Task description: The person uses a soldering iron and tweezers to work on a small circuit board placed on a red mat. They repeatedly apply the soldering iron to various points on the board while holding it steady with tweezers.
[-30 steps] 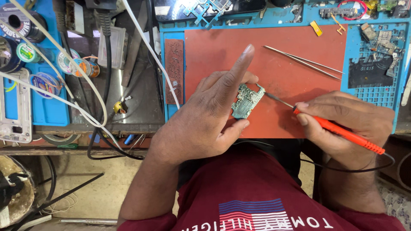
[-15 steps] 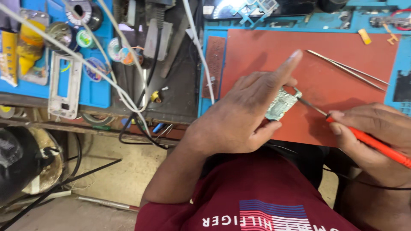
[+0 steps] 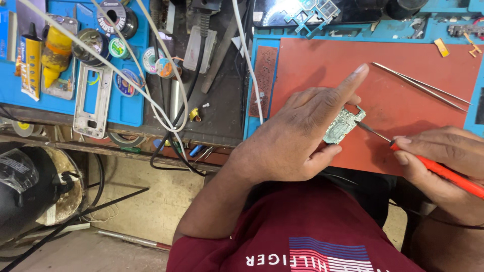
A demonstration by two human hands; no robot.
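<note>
My left hand [image 3: 302, 133] pinches a small silver-green circuit board [image 3: 342, 125] between thumb and middle fingers, with the index finger stretched out straight above it. My right hand [image 3: 438, 161] grips an orange-handled soldering iron [image 3: 438, 168]. Its thin metal tip touches the board's right edge. Both hands hover over a red work mat [image 3: 403, 106] set in a blue tray.
Metal tweezers [image 3: 421, 86] lie on the mat's far right. Left of the mat are white cables [image 3: 151, 75], solder spools [image 3: 118, 17], a yellow bottle [image 3: 54, 53] and a phone frame [image 3: 92, 103] on a blue mat. A black round object [image 3: 25, 191] stands on the floor at left.
The view has swung left, so the hands and mat sit further right in the picture. The hands keep the same hold on the board and the iron.
</note>
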